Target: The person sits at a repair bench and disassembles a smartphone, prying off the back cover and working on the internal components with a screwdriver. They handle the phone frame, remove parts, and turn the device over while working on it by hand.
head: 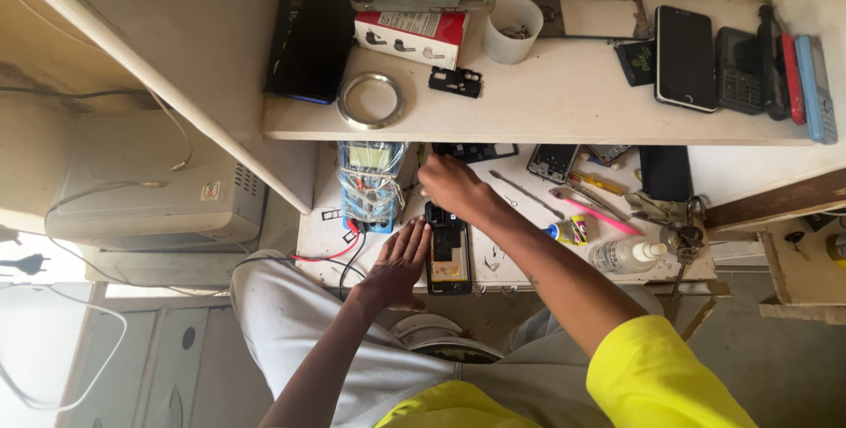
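An opened black phone (448,256) lies on the white work table (520,252), its inner parts showing. My left hand (401,259) rests flat on the table, its fingers against the phone's left edge. My right hand (451,187) sits over the phone's top end with fingers curled; whether it pinches a small tool or part is hidden. A multimeter (371,183) wrapped in clear plastic stands just left of both hands, with red and black leads trailing toward me.
Tweezers, a pink tool (596,213), a small glue tube (568,231), a clear bottle (627,256) and keys lie to the right. The shelf (546,102) above holds several phones, a white cup (512,29), a metal ring (373,100) and a red box.
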